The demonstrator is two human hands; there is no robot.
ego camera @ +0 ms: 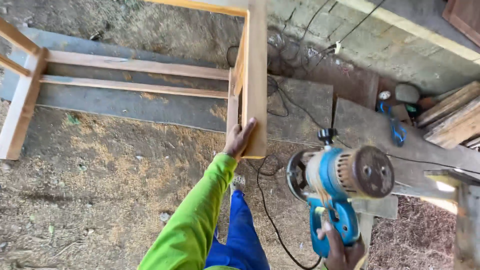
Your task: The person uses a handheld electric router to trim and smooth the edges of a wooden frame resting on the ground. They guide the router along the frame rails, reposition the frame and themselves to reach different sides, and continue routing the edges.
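Wooden frame (252, 75) stands on the dirt floor (100, 175) ahead of me, its near upright board rising at the middle of my view, with two long rails (135, 75) running off to the far post (20, 105) near the left edge. My left hand (239, 140) lies flat against the lower end of that upright, fingers stretched up along its face and thumb round the edge, steadying it more than gripping. To do this well I judge I should press firmly there so the frame cannot rock, and keep those fingers clear of wherever the tool meets the wood. My right hand (341, 252) is closed round the rear handle of the blue power tool (335, 190), held up off the wood, to the right of the upright; its round end faces me and the working side I cannot see. Its black cord (267, 210) trails across the floor near my foot, so I would keep it behind me. Farther out, grey planks (370, 130) lie on the ground and stacked timber (452, 117) sits at the right edge.
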